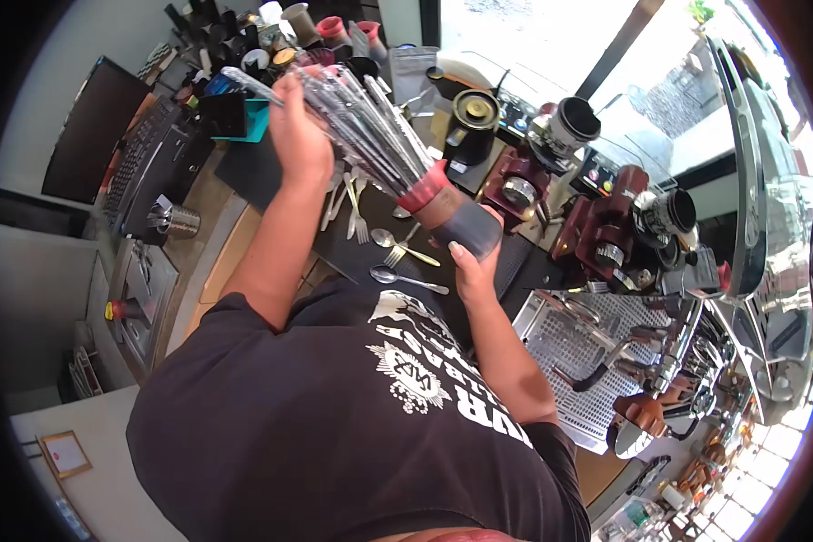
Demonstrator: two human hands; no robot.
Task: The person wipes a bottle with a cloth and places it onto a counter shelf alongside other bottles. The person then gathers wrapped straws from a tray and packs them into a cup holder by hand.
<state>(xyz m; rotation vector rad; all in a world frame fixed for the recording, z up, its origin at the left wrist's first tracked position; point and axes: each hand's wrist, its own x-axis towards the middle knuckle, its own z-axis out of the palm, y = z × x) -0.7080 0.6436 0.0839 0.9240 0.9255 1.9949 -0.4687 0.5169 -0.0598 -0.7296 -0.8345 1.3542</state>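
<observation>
My right hand (475, 262) grips the base of a dark cup (468, 224) with a red rim and a brown band. The cup tilts to the upper left and is packed with long, thin wrapped straws (370, 126), dark and silvery in clear plastic. Beside the bundle's upper end, my left hand (300, 135) is closed around a wrapped straw (251, 85) that sticks out to the left. Below the cup, several loose pieces of cutlery lie on a black mat, among them a fork (361, 228) and a spoon (410, 280).
Maroon coffee grinders (515, 185) and an espresso machine with a perforated drip tray (574, 348) stand on the right. A black kettle-like appliance (472, 126) is behind the cup. Leftward are a monitor (95, 126), a keyboard (140, 140) and a metal cutlery holder (179, 219).
</observation>
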